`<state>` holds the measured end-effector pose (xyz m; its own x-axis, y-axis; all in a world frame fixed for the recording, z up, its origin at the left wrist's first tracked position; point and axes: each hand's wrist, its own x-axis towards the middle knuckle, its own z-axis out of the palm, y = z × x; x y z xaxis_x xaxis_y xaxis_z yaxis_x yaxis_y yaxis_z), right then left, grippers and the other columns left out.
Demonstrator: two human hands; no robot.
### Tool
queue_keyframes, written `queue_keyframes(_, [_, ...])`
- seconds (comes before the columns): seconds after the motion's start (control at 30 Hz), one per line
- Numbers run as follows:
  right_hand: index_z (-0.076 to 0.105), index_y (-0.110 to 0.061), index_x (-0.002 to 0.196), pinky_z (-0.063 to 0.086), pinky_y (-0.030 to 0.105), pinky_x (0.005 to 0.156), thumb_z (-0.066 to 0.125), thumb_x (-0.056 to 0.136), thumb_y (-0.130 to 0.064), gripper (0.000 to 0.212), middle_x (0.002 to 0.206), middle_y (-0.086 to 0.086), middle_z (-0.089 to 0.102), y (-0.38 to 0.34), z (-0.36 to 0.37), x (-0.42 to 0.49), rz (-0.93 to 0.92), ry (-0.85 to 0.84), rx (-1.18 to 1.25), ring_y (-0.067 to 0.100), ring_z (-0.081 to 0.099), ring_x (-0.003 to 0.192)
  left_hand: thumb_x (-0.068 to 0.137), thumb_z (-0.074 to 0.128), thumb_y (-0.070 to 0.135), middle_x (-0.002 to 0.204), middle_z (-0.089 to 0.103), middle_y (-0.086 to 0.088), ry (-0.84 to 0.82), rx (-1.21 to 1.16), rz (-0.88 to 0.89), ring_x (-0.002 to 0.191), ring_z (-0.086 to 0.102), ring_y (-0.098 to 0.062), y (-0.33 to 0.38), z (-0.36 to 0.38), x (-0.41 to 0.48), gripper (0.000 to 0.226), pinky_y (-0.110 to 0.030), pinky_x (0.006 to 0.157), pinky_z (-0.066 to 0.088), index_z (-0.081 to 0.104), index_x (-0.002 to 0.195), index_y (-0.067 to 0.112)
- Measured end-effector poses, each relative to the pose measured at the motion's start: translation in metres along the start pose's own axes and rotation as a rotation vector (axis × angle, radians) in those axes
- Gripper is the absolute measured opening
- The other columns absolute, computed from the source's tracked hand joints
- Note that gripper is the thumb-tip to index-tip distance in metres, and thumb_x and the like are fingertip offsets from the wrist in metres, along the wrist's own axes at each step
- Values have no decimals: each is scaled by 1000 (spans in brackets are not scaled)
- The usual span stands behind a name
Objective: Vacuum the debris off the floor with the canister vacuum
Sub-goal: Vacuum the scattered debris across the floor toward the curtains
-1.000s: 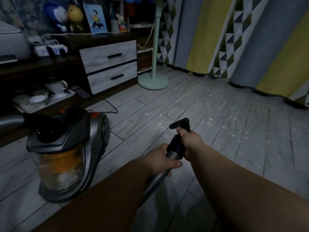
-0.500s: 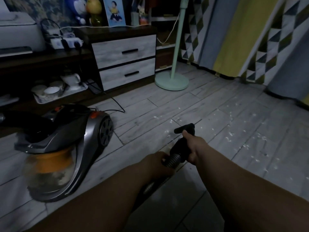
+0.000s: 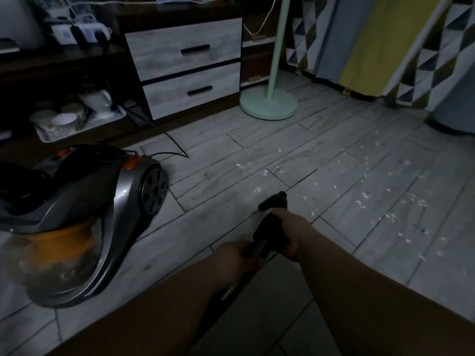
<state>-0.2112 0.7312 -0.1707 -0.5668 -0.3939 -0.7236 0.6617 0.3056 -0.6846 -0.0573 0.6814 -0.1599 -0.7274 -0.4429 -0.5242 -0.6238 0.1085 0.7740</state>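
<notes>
All that shows of me is two arms. My left forearm and my right forearm are bare along all the length in view, from the lower edge of the picture to the wrists. The wide lens makes them look thick near the camera and slim toward the hands. My left hand and my right hand are bare too, with smooth, rounded backs. Of my fingers only parts of those on the right hand show, and they are bare as well. The room is dim, so I cannot make out nails or fine marks on the skin.
</notes>
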Motion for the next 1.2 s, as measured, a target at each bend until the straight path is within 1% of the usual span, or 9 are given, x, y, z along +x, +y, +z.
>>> queue_keyframes(0.1, [41,1,139,54,46,73,59,93,-28,57,123,24,56,4,1,0,-19,-5,-27,42,59,102,89,64,27,124,62,-6,-21,45,-5,108,60,-19,2,-1,4,44,-27,93,49,56,130,15])
queue_keyframes(0.17, [43,1,134,56,43,63,61,93,-28,53,110,21,59,5,1,-1,-30,0,-27,40,62,93,91,60,30,131,57,-6,-46,122,-6,115,56,-20,4,-1,5,46,-25,97,45,51,135,18])
queue_keyframes(0.4, [44,2,134,53,32,45,58,95,-29,52,95,16,60,5,2,-10,-70,-18,7,34,63,80,92,57,29,130,58,-4,-41,141,-1,110,56,-19,-2,-6,5,45,-22,86,44,48,137,25])
queue_keyframes(0.5, [45,2,134,54,36,51,58,96,-29,51,98,17,60,6,4,-10,-71,-32,11,34,63,82,91,57,31,128,58,-5,-34,158,16,109,57,-19,-4,-7,7,45,-22,83,42,49,136,25])
queue_keyframes(0.67, [46,2,133,54,39,59,57,96,-29,49,104,19,61,2,4,-4,-85,-33,15,35,63,86,89,60,33,123,61,-4,-14,108,26,91,54,-13,-2,-8,11,44,-23,80,42,54,132,25])
queue_keyframes(0.83, [47,1,131,55,42,62,58,96,-27,47,101,19,61,-2,4,6,-74,-49,62,36,63,85,91,58,32,131,58,-4,-5,145,2,111,57,-19,2,-10,21,47,-22,89,44,48,137,24])
queue_keyframes(0.93, [49,0,130,54,38,54,57,97,-26,43,95,17,62,-4,8,13,-84,-53,71,33,63,79,88,65,31,128,60,-4,20,37,1,103,58,-12,0,-10,25,49,-21,89,46,52,134,20])
queue_keyframes(1.03, [48,0,132,54,40,58,55,97,-26,44,97,17,62,-7,10,22,-95,-71,73,33,63,80,86,67,29,123,63,-2,5,-54,-4,103,60,-14,-2,-12,31,48,-25,95,48,55,132,20])
queue_keyframes(1.2, [44,-1,136,54,43,64,54,98,-24,45,98,16,61,-14,16,33,-99,-109,83,32,62,83,85,69,27,105,61,9,24,-119,-2,83,58,-1,-2,-17,44,46,-1,64,45,56,129,22])
